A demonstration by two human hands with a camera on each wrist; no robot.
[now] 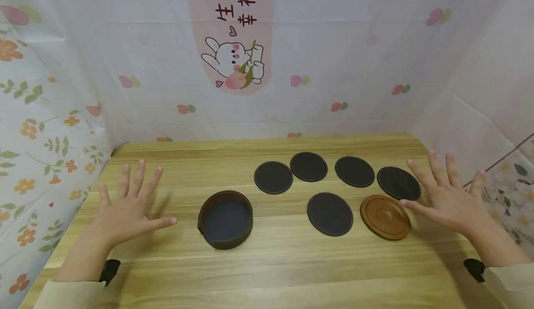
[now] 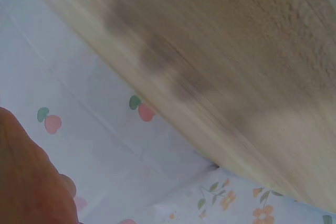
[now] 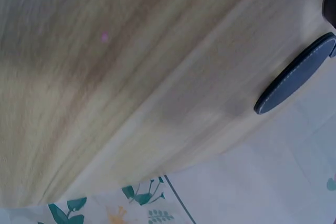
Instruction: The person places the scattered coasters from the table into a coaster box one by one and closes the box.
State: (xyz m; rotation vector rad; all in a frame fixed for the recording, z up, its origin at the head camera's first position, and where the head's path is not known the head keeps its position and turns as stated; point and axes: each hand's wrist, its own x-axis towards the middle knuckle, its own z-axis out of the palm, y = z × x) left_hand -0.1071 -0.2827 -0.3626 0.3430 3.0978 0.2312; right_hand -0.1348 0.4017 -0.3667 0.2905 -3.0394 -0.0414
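My left hand (image 1: 127,211) is spread above the left side of the table, fingers straight, holding nothing. To its right stands a round dark coaster holder (image 1: 225,243) with a low wall and a notch at the front. My right hand (image 1: 452,202) hovers at the right with its fingers fanned out. Its thumb tip is nearest a brown round wooden disc (image 1: 385,217) with ring grooves. Just behind that disc lies a black stitched coaster (image 1: 399,183). More black coasters lie flat: one (image 1: 330,214) in front, others (image 1: 355,171) (image 1: 308,166) (image 1: 273,177) along the back.
The wood-grain table (image 1: 267,276) ends at a white printed cloth (image 1: 333,68) hanging behind it. Flower-patterned cloth (image 1: 37,160) borders the left side, and more cloth hangs on the right. In the right wrist view one coaster (image 3: 294,74) lies near the table edge.
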